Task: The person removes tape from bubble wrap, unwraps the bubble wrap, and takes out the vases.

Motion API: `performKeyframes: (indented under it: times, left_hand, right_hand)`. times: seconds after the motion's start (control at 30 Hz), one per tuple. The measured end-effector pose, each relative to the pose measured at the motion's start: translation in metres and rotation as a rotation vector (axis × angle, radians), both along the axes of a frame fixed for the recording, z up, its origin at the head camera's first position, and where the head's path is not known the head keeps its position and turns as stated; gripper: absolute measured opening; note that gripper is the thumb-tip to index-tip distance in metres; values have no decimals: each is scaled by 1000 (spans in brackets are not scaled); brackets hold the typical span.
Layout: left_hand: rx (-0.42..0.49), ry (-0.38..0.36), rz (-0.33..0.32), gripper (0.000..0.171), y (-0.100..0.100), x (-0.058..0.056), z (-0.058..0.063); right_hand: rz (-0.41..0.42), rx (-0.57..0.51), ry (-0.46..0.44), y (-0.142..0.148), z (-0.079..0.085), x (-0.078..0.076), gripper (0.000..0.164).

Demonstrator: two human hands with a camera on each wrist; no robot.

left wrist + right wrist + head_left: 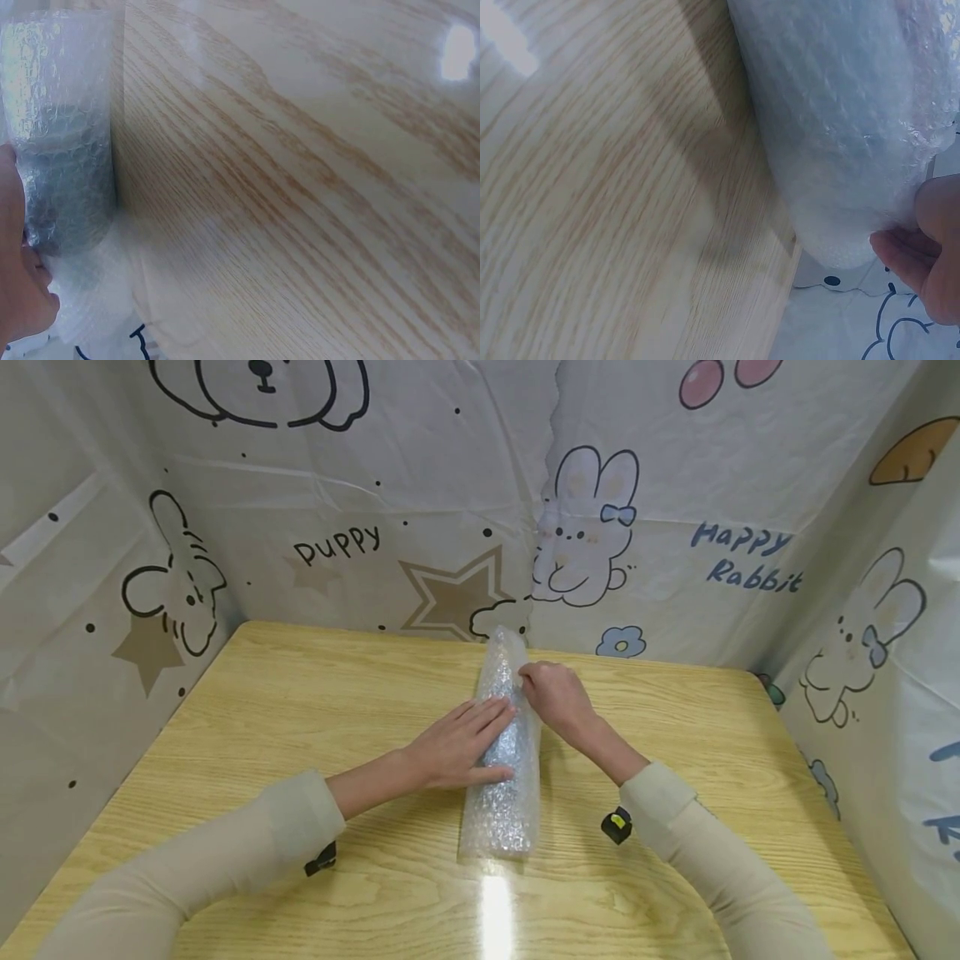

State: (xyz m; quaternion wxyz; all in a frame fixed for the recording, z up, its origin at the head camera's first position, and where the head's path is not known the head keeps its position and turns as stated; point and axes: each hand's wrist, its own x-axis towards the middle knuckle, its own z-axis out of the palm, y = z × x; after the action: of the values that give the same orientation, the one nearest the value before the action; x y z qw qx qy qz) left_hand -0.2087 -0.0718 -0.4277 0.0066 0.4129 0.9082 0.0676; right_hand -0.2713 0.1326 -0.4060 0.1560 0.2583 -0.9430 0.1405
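A long roll of clear bubble wrap (501, 827) lies lengthwise on the table in the head view. Through its layers a dark, bluish cylinder (71, 191) shows in the left wrist view; the wrap blurs what it is. My left hand (457, 747) rests flat across the middle of the roll, fingers straight and thumb spread towards me. Farther up, my right hand (557, 696) pinches the wrap's edge on the right side. Thumb and fingertips meet on the film in the right wrist view, near the far end of the bubble wrap (840, 187).
The wood-grain table (300, 693) ends at the back against a hanging white sheet (450, 468) with cartoon prints, which also closes both sides. The far end of the roll reaches past the table's back edge in the head view. Black wrist devices (617, 826) sit under the sleeves.
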Motion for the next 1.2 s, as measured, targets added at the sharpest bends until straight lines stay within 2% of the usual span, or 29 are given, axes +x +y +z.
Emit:
performKeyframes:
  times: [0.23,0.67,1.2]
  left_hand:
    - [4,-1,2,91,0,-1,-1]
    - [9,4,0,91,0,0,-1]
    - [19,-13,-1,91,0,1,-1]
  right_hand:
    - [-30,-14,4,7,-1,-1,20]
    - [-81,-50,24,28,1,5,14]
    - [-145,-57,-54,51,-13,9,16]
